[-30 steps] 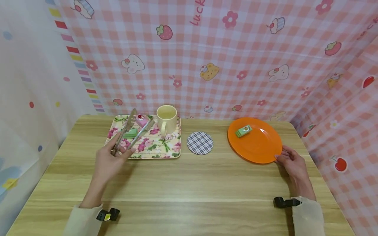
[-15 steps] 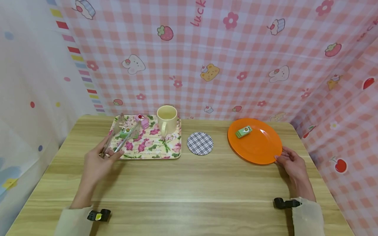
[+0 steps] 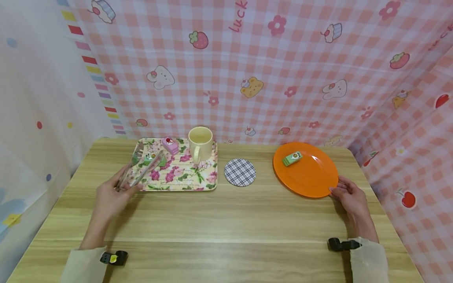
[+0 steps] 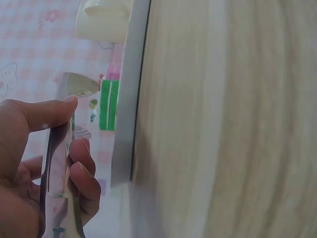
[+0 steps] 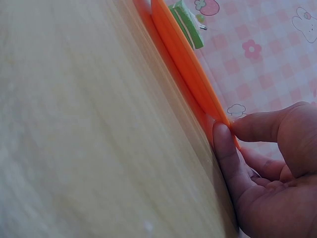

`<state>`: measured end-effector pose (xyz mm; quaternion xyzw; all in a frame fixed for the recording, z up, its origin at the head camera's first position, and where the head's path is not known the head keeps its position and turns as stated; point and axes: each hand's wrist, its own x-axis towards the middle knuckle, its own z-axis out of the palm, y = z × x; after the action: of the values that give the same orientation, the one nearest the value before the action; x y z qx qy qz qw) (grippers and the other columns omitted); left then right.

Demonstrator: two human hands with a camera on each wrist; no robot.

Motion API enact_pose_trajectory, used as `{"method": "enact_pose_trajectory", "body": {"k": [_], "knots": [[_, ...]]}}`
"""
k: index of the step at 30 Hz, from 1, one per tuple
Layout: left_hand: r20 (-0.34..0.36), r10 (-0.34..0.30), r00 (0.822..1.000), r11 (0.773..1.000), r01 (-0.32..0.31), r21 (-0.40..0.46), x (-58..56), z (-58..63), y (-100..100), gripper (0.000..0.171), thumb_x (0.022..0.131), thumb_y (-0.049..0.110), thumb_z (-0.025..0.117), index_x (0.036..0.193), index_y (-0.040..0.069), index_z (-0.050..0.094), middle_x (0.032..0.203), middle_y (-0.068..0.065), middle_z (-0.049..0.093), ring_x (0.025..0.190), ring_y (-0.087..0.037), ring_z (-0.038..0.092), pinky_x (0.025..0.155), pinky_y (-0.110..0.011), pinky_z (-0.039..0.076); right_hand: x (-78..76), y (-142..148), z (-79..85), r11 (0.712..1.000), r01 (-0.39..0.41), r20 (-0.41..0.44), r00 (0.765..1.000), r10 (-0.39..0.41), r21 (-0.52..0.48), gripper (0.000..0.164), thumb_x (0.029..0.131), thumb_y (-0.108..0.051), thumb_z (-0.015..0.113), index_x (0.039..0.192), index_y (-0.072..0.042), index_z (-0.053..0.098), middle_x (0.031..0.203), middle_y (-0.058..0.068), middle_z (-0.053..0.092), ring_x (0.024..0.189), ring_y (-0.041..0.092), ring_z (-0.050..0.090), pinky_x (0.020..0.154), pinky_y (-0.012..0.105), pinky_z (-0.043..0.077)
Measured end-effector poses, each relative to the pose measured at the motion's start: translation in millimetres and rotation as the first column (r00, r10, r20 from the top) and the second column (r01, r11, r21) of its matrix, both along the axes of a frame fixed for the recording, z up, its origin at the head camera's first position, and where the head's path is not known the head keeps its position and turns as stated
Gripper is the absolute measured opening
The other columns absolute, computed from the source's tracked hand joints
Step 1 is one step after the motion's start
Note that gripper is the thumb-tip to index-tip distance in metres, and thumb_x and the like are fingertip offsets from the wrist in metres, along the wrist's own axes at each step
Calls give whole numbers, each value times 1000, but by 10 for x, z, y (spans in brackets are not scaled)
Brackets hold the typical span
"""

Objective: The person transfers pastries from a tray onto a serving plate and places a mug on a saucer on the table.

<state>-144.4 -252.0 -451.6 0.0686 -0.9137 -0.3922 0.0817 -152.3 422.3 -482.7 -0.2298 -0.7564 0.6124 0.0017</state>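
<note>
My left hand holds metal tongs over the left side of a floral tray. The tongs' arms are spread, with a green toy cake slice showing between them in the head view. Thumb and fingers sit on either side of the tongs in the left wrist view. A pink toy cake slice lies farther back on the tray. At the right, my right hand pinches the rim of an orange plate, which carries another green cake slice.
A pale yellow mug stands at the tray's back right, handle toward me. Between tray and plate lies a round checked coaster. Behind the wooden table hangs a pink checked cloth, with more cloth at both sides.
My left hand has moved left and toward me with the tongs, whose tips have drawn back from beside the pink slice to around the green one. My right hand stays at the plate's rim.
</note>
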Motion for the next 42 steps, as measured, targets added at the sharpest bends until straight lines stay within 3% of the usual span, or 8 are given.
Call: {"method": "enact_pose_trajectory", "body": {"k": [4,9,12,15,23,26,33,42], "knots": [[26,3,1000,1000,-2,-21,-5,-30,-40,80,89,38,80,156,13,45,87,-13,65,88,-22,56,60,-20,42,-1,0,-3,1000,2,1,1000,-2,-2,77,96,-7,70,161,-3,28,104,-13,57,84,-4,65,77,14,57],[46,-5,999,999,7,-36,-13,-50,-79,81,89,39,80,156,13,45,91,-17,66,83,-24,57,55,-23,43,4,-5,3,1000,-1,-2,1000,1,4,76,96,-6,69,160,-3,28,103,-14,58,84,-5,65,77,14,57],[56,-18,998,999,20,-38,-18,-52,-98,81,89,39,80,156,11,44,112,-26,67,83,-26,58,51,-25,44,11,-8,8,1000,-1,-4,1000,1,6,76,96,-7,70,160,-2,29,104,-14,58,84,-5,65,77,14,57],[70,-38,997,998,41,-48,-24,-55,-118,81,90,37,79,156,9,42,133,-34,58,84,-28,57,50,-26,43,13,-11,13,1000,-2,-4,1000,2,5,76,96,-7,69,160,-2,29,104,-13,57,85,-4,65,77,14,57],[137,-70,988,997,74,-26,-46,-65,-149,82,92,36,76,158,5,38,127,-38,59,73,-22,58,50,-29,47,9,-7,8,1000,4,-5,1000,-5,-3,75,96,-4,68,160,-2,29,103,-14,58,84,-5,65,76,14,57],[155,-75,985,997,79,-20,-47,-58,-152,81,93,36,75,158,5,37,129,-38,57,76,-25,58,50,-29,46,9,-8,10,1000,4,-5,1000,-4,-3,75,96,-5,68,160,-2,28,103,-13,58,84,-5,65,76,14,57],[166,-70,984,995,81,-57,-36,-33,-153,77,94,37,73,155,3,41,146,-41,45,108,-40,52,67,-28,43,0,-17,6,1000,14,3,1000,-14,-9,75,96,-5,69,160,-3,30,103,-13,58,84,-4,65,76,14,57],[146,-72,987,993,85,-80,-21,-32,-157,70,93,34,74,150,3,49,139,-41,53,101,-37,53,72,-32,40,-18,-14,-11,999,31,29,999,-32,32,75,96,-5,68,160,-4,30,105,-12,56,84,-3,64,76,14,57]]}}
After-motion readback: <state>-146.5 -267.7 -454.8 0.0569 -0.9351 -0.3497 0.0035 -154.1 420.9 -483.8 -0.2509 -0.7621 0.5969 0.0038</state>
